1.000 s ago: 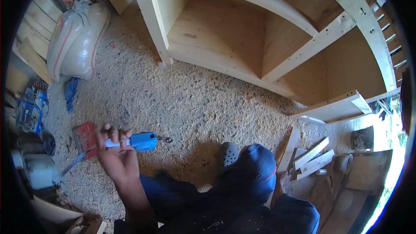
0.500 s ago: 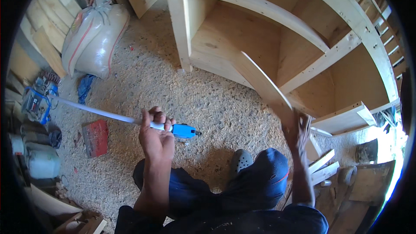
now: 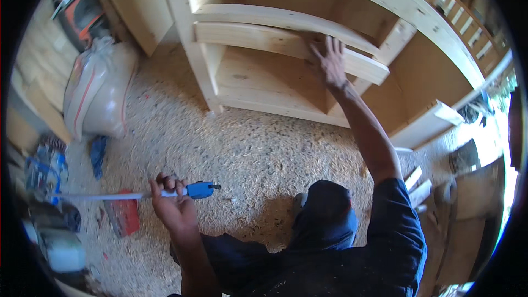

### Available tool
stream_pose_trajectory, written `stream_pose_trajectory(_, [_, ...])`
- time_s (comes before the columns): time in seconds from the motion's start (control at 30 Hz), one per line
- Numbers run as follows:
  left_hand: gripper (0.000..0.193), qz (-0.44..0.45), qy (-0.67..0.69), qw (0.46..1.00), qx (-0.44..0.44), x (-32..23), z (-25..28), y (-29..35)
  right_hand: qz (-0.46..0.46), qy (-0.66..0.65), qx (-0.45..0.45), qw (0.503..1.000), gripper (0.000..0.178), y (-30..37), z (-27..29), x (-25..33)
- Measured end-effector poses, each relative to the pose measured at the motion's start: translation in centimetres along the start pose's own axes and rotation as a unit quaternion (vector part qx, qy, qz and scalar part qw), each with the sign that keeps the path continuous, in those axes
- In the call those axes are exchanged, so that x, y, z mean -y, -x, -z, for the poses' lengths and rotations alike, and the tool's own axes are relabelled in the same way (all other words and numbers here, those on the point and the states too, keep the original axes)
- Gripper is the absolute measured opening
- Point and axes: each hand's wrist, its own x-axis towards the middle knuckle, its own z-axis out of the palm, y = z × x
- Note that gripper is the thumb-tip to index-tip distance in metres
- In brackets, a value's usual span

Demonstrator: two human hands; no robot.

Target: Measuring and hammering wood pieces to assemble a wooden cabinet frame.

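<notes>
My left hand point(image 3: 175, 204), low and left of centre, has its fingers curled around a long white rod point(image 3: 99, 196) with a blue head point(image 3: 200, 190) and a small dark tip. The rod points left across the floor. My right hand point(image 3: 331, 66) reaches forward, fingers spread, against a pale wooden board point(image 3: 253, 38). This board lies across the front of a wooden cabinet point(image 3: 192, 60), just below its upper rail point(image 3: 286, 20). Its right end sticks out past the cabinet's divider. What holds the board's left end does not show.
A tied white sack point(image 3: 102, 91) leans at the left. A red block-like piece point(image 3: 125, 214), a blue-framed machine point(image 3: 47, 170) and a cloudy plastic container point(image 3: 63, 250) are on the left-hand floor. Sawdust covers the ground. Wood offcuts point(image 3: 421, 191) lie at the right.
My right hand has carried the board up and forward, turning it from slanting to nearly level against the cabinet. Its grip has loosened to spread fingers. My left hand appears lower and farther left with the rod.
</notes>
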Motion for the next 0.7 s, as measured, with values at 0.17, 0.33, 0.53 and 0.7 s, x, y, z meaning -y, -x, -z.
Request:
stream_pose_trajectory(0.17, [0.029,0.02,-0.007,0.999,-0.028,0.9,-0.3,-0.5,0.022,-0.027,0.002,0.999,0.072,-0.4,0.3,0.0])
stream_pose_trajectory(0.33, [0.029,0.019,-0.014,1.0,-0.013,1.2,-0.3,-0.5,0.011,-0.04,0.004,0.999,0.081,0.1,1.9,0.6])
stream_pose_trajectory(0.53, [0.031,0.004,-0.016,0.999,-0.027,1.6,-0.8,-0.5,-0.042,-0.112,0.037,0.992,0.078,1.8,3.2,2.1])
stream_pose_trajectory(0.7, [0.033,0.014,-0.023,0.999,-0.028,2.2,-1.4,-0.5,-0.038,-0.251,0.035,0.967,0.073,2.7,4.1,1.8])
